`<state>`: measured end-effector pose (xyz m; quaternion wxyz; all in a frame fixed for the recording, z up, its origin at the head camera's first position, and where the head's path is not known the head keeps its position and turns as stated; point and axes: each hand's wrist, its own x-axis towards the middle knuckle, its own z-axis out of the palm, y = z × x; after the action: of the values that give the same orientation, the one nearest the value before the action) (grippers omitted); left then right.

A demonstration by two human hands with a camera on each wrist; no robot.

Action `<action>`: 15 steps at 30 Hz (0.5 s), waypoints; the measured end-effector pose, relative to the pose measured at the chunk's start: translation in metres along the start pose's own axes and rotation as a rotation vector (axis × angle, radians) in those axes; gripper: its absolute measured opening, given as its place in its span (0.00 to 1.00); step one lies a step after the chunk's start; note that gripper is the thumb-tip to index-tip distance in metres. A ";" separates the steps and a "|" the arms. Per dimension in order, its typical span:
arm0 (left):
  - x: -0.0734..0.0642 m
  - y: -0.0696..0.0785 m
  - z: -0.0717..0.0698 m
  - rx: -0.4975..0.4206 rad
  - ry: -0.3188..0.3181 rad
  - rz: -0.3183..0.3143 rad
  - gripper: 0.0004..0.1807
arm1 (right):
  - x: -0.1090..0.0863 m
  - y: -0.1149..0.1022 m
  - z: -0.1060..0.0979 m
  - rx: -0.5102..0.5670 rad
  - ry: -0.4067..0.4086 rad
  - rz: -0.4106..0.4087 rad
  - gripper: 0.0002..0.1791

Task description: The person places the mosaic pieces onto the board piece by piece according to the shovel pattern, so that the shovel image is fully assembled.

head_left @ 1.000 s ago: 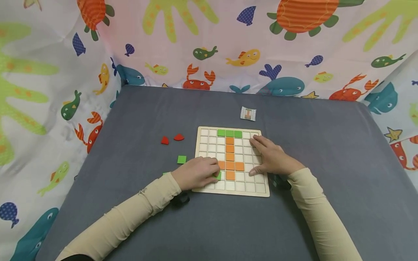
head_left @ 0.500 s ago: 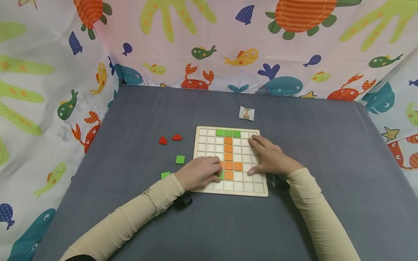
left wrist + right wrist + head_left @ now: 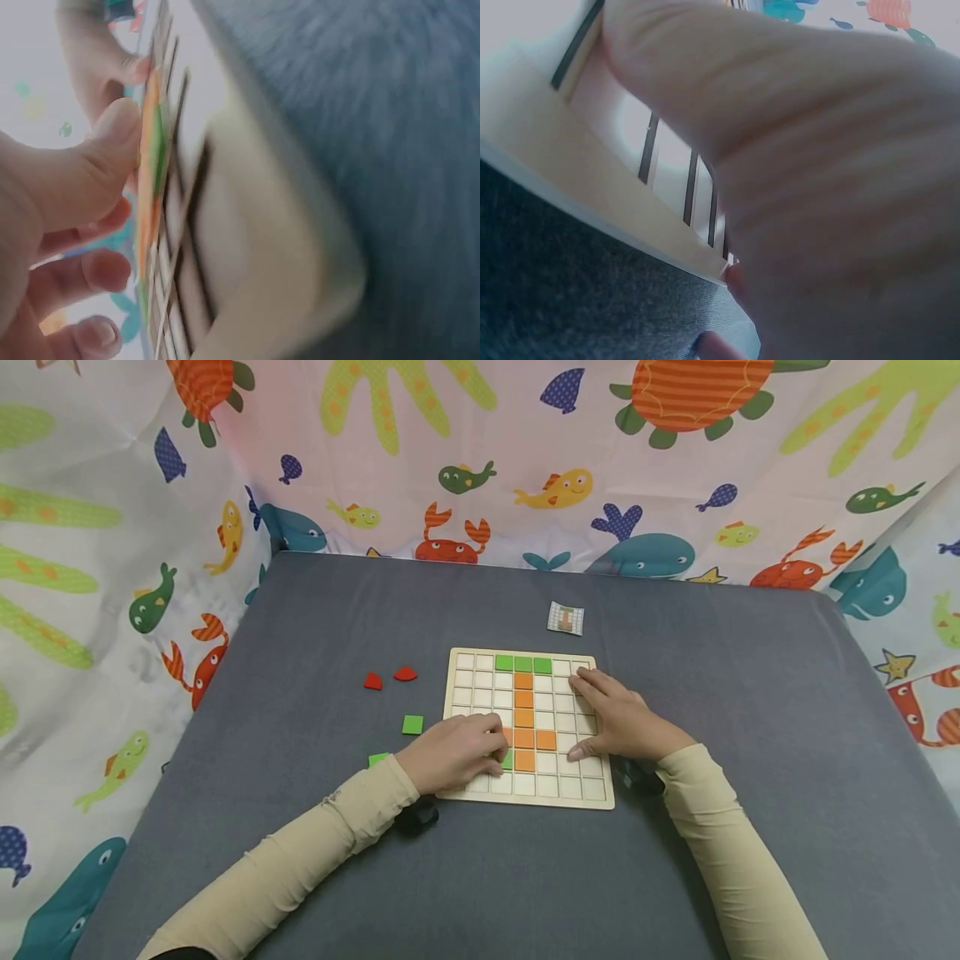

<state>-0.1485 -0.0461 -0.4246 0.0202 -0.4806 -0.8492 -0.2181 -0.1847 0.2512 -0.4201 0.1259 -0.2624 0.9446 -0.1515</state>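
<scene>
A wooden grid board (image 3: 562,802) lies in front of me, with orange square tiles (image 3: 523,718) forming an upright column and a short crossing row. Green square tiles (image 3: 523,664) sit in a row at its far side. My left hand (image 3: 457,750) is over the board's near left part, thumb and finger at a green square tile (image 3: 507,760) left of the lowest orange tile; the hand hides part of it. In the left wrist view, the thumb (image 3: 116,127) overlaps the tiles' edges. My right hand (image 3: 618,718) rests with spread fingers on the board's right side.
Two red curved-edge pieces (image 3: 405,673) and a loose green tile (image 3: 412,724) lie left of the board. Another green tile (image 3: 378,759) is partly covered by the left sleeve. A small printed pattern card (image 3: 566,618) lies beyond the board on the grey table (image 3: 300,635).
My left hand has shifted slightly right with the green tile, closer to the lowest orange tile. The right hand stays in place on the board. The head view has shifted a little.
</scene>
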 end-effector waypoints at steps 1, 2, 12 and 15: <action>-0.002 -0.002 -0.003 0.000 0.006 0.003 0.07 | 0.000 0.000 0.000 -0.002 -0.001 0.000 0.66; -0.004 -0.004 -0.007 -0.001 0.014 0.001 0.06 | 0.000 0.000 0.000 -0.004 -0.002 -0.002 0.66; -0.042 -0.036 -0.059 -0.063 -0.009 -0.299 0.15 | -0.001 -0.001 0.000 0.009 -0.007 -0.001 0.66; -0.053 -0.044 -0.064 -0.055 -0.067 -0.385 0.19 | -0.001 -0.002 -0.001 0.008 0.006 -0.010 0.66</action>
<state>-0.1670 -0.1331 -0.3953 -0.0632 -0.3164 -0.9193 -0.2251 -0.1834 0.2506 -0.4188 0.1236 -0.2661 0.9430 -0.1568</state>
